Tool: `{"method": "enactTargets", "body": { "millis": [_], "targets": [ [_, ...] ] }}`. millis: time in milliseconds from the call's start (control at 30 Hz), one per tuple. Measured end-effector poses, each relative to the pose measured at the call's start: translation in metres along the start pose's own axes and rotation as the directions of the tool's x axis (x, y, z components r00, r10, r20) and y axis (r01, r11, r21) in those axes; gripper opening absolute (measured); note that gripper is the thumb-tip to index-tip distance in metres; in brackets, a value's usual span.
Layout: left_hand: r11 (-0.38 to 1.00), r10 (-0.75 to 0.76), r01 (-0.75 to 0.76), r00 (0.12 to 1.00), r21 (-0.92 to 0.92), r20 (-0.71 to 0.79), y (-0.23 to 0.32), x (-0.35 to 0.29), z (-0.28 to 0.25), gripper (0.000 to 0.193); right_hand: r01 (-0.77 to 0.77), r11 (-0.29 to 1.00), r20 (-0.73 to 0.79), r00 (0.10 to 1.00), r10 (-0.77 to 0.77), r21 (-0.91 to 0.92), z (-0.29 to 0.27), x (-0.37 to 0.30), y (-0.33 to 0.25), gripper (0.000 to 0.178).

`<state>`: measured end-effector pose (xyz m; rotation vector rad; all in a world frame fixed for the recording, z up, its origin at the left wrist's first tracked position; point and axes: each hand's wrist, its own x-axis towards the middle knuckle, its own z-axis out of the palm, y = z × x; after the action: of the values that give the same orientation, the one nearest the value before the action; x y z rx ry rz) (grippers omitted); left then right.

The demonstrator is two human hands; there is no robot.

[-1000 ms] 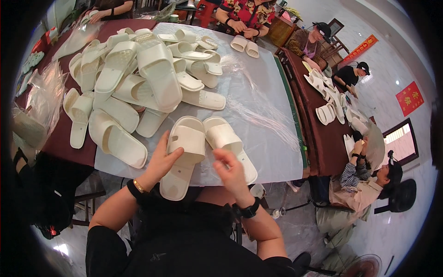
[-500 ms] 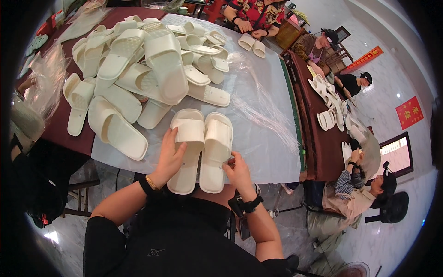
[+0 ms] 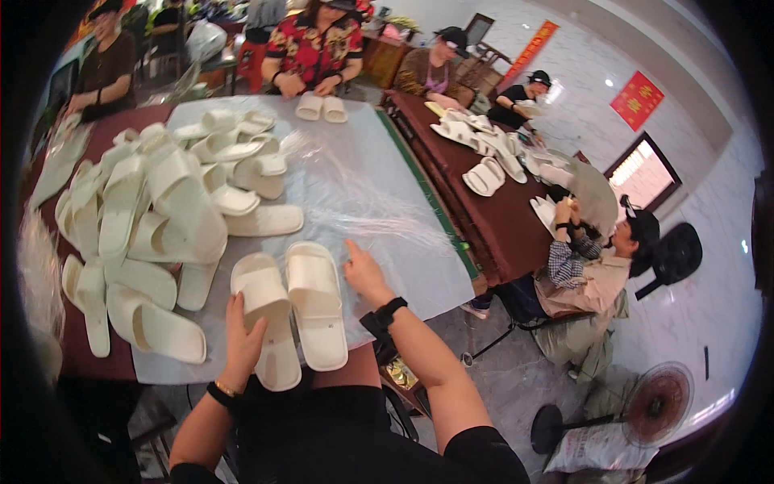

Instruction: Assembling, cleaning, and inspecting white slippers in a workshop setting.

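Observation:
Two cream-white slippers lie side by side at the table's near edge, toes pointing away from me. The left slipper (image 3: 278, 347) is gripped at its outer side by my left hand (image 3: 243, 343), thumb over the footbed. Beside it, the right slipper (image 3: 322, 323) lies untouched. My right hand (image 3: 367, 276) is off that slipper, forefinger stretched toward clear plastic bags (image 3: 379, 222) spread flat on the pale sheet; it holds nothing. A large heap of matching slippers (image 3: 165, 202) fills the left of the table.
Across the table a person in a red patterned shirt (image 3: 314, 48) stands behind another slipper pair (image 3: 321, 108). To the right, several people sit around a brown table (image 3: 516, 234) with white slippers. A fan (image 3: 657, 403) stands at lower right. Crumpled plastic (image 3: 44, 282) hangs at left.
My right hand has let go of the right slipper and moved toward the plastic bags. My left hand keeps its hold. The view has swung to the right.

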<state>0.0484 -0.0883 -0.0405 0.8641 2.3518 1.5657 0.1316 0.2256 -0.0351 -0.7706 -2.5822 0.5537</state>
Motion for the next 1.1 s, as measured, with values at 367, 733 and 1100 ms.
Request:
{"method": "enactTargets", "body": {
  "millis": [367, 733, 1100],
  "targets": [
    [0.942, -0.007, 0.011, 1.0, -0.334, 0.014, -0.03, -0.003, -0.009, 0.065, -0.291, 0.943, -0.106, 0.955, 0.276, -0.161, -0.045, -0.025, 0.012, 0.043],
    [0.973, -0.014, 0.016, 1.0, -0.228, 0.008, -0.027, -0.001, -0.009, 0.064, -0.358, 0.869, 0.007, 0.923, 0.384, -0.342, -0.072, -0.022, 0.078, 0.024],
    [0.991, -0.023, 0.028, 0.999, -0.133, 0.04, -0.004, -0.001, 0.001, 0.069, -0.187, 0.982, -0.55, 0.82, 0.157, 0.002, -0.18, 0.048, 0.07, 0.015]
  ]
}}
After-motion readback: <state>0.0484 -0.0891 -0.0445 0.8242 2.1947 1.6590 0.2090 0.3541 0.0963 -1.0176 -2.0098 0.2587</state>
